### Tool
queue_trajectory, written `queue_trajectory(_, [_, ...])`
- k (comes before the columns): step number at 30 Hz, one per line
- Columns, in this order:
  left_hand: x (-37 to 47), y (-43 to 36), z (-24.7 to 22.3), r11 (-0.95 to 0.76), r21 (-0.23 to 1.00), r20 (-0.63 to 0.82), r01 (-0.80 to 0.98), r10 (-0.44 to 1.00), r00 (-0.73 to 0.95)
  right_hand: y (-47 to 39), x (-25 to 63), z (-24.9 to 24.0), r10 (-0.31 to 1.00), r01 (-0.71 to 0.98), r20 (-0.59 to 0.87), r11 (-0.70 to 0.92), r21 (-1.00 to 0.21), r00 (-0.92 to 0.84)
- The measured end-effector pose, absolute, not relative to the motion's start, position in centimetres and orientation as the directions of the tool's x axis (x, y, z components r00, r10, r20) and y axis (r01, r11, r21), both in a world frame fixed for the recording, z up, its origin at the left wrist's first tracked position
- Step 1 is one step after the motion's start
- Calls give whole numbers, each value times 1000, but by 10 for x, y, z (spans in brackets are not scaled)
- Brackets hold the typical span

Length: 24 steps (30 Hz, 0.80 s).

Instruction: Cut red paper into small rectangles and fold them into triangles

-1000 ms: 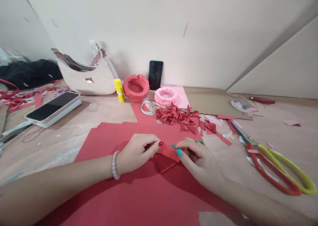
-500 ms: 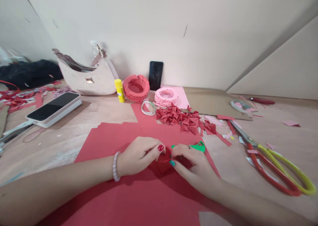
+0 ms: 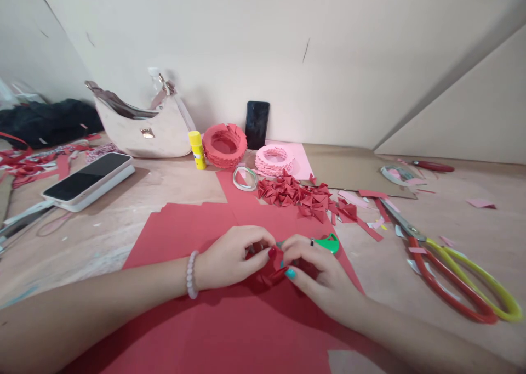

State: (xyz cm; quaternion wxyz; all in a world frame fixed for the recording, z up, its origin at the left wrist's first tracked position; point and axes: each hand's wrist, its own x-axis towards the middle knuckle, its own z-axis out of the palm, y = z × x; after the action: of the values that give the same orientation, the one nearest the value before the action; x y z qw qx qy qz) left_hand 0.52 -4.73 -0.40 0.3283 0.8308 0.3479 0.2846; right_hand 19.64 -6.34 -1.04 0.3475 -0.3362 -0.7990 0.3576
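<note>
Between my two hands is a small piece of red paper (image 3: 272, 272), partly folded and half hidden by my fingers. My left hand (image 3: 234, 256) pinches its left side between thumb and fingers. On the other side, my right hand (image 3: 318, 270) grips the right edge with thumb and forefinger. Both hands are above large red paper sheets (image 3: 197, 324) spread on the table. A green tool (image 3: 330, 243), its kind not clear, sticks out behind my right fingers. Just beyond lies a heap of folded red paper triangles (image 3: 298, 196).
Large scissors (image 3: 447, 270) with red and yellow handles lie at right. Behind stand a red paper ring (image 3: 224, 157), a pink paper ring (image 3: 274, 168), a yellow glue stick (image 3: 198, 150) and a phone (image 3: 257, 124). A handbag (image 3: 143, 127) and another phone (image 3: 88, 179) are at left.
The red paper has been turned and bent between my fingers. My left thumb has shifted slightly right and down, my right thumb slightly right.
</note>
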Motion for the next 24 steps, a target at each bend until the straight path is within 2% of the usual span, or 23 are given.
queue_trajectory(7, [5,-49,-2,-592,703,287,395,744,604,-66,195,-15,862,351,211,395,-849,-461])
queue_trajectory(12, [5,-53,-4,-645,637,267,422,698,664,-71,190,-18,841,347,187,399,-849,-508])
queue_trajectory(16, [4,-56,-5,-707,574,358,414,671,650,-73,187,-14,867,339,150,338,-878,-475])
queue_trajectory(20, [3,-54,-2,-644,638,391,422,743,543,-71,191,-10,910,283,124,249,-926,-397])
queue_trajectory(24, [5,-49,-2,-474,797,275,373,836,476,-66,202,-10,887,181,130,231,-956,-443])
